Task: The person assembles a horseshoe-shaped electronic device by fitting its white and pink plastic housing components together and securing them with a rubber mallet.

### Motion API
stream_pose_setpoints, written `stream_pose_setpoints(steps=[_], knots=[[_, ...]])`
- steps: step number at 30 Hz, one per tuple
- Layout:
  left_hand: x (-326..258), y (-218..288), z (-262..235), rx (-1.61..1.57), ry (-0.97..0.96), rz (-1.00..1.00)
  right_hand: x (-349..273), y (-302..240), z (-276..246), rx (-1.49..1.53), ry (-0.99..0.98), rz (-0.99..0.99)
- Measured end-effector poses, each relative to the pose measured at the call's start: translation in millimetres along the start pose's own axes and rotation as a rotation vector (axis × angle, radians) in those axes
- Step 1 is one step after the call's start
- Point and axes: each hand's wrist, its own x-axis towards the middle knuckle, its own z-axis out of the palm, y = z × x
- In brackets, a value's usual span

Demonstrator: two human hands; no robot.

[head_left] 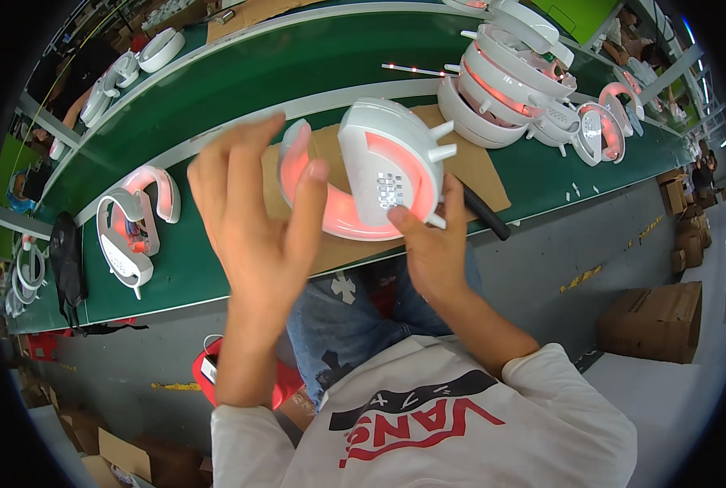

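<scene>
A white C-shaped device (pixel 383 122) with a red-glowing inner band is held tilted over a cardboard sheet (pixel 481 167). Short white prongs stick out of its right side, and its flat face carries a patch of small silvery squares. My right hand (pixel 440 256) grips the device at its lower right edge, the thumb resting by the squares. In front of its curved left arm, my left hand (pixel 253 215) is raised with fingers apart and nothing in it. A black rod (pixel 485 211) lies just right of my right hand, its far end hidden.
Similar white shells (pixel 493 102) are piled at the back right of the green bench (pixel 546 175), with more glowing units beside them. Another device (pixel 127 236) and a black pouch (pixel 68 264) lie at the left. A red stool (pixel 285 382) and a cardboard box (pixel 651 321) stand below.
</scene>
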Motion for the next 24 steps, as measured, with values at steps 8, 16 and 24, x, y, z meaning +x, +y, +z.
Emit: stream_pose_setpoints(steps=[8,16,24], knots=[[-13.4,29.4,24.4,-0.255,-0.18,-0.344,-16.4,9.8,47.3,0.003,0.049,0.141],[-9.5,14.3,27.4,-0.193,-0.249,-0.433,-42.2,29.6,51.1,0.24,-0.238,0.042],[8.3,-42.8,3.6,-0.263,-1.041,0.13,-37.2,-26.1,5.2,-0.606,-0.895,0.051]])
